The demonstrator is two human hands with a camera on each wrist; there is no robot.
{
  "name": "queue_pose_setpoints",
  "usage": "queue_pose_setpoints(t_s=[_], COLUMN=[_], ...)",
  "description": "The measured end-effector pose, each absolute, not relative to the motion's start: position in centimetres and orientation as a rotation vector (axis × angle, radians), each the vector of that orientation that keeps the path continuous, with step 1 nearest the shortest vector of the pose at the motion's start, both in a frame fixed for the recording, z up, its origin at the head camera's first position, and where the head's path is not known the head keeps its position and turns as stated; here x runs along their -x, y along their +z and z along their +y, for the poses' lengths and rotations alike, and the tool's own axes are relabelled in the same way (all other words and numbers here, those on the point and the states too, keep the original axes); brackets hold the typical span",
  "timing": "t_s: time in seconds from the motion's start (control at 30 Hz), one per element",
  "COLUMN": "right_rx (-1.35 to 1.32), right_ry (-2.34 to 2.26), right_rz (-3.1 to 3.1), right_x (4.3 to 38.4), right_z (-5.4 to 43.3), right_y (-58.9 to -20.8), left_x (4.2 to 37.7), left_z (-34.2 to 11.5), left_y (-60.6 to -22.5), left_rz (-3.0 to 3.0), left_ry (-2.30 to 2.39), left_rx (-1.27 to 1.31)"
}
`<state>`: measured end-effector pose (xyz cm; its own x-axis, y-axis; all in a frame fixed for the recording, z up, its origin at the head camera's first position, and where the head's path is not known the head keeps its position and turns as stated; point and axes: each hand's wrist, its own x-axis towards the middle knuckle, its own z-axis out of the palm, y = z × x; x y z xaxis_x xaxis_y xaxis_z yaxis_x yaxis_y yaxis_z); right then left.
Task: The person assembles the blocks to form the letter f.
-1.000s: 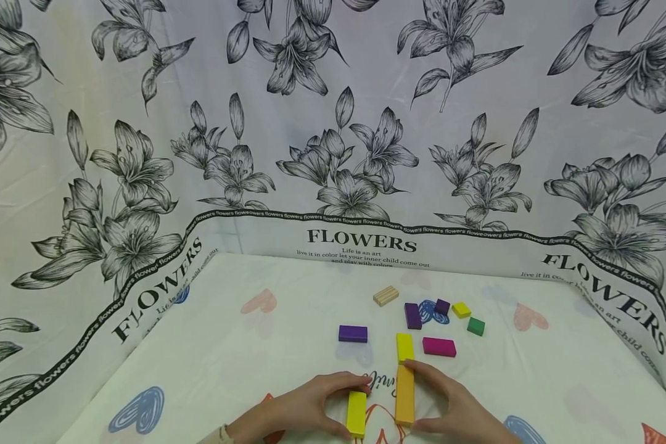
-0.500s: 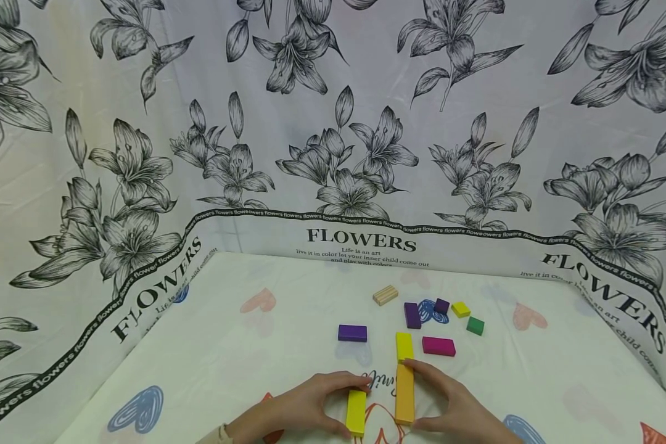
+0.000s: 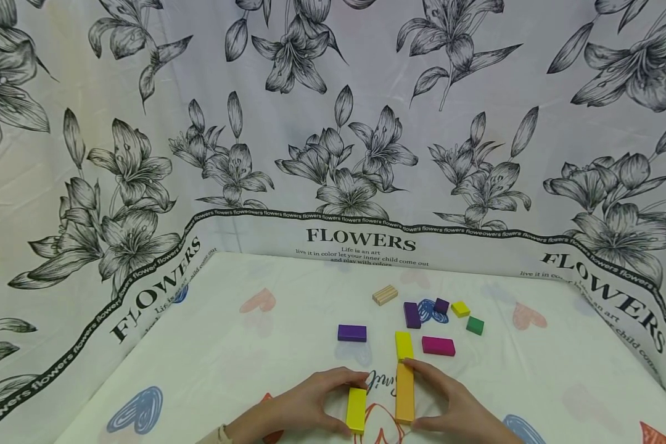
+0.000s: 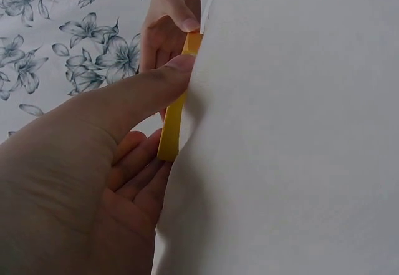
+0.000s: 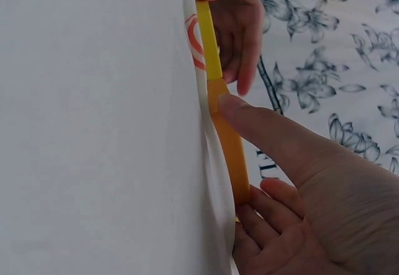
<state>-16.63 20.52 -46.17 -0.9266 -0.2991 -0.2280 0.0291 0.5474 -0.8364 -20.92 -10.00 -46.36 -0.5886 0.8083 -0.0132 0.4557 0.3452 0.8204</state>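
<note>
- Left hand [image 3: 309, 399] pinches the yellow block [image 3: 356, 410] end to end; right hand [image 3: 456, 407] likewise pinches the orange block [image 3: 404, 394].
- Both blocks lie apart, roughly parallel, well short of the tabletop's [image 3: 288, 351] far edge.
- Apparent step: positioning blocks; the next move likely calls for keeping both straight.
- A short yellow block [image 3: 404, 345] sits at the orange one's far end, possibly blocking forward movement.
- Magenta block [image 3: 438, 346] and purple block [image 3: 352, 333] flank it; a green cube [image 3: 475, 325] lies farther right.

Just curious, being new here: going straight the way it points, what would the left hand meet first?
Likely the far end of the orange block, by the right hand, though depth is unclear.
</note>
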Motion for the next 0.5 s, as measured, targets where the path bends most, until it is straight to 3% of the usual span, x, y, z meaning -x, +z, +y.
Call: queue_pose_setpoints(t_s=[0.5], right_rx=[0.194], right_ry=[-1.318], right_rz=[2.421], right_x=[16.79], right_z=[20.61], right_y=[-46.25], left_x=[20.94], left_z=[-9.95], left_y=[-46.31], left_rz=[2.215], left_ry=[1.140], left_rx=[-1.101])
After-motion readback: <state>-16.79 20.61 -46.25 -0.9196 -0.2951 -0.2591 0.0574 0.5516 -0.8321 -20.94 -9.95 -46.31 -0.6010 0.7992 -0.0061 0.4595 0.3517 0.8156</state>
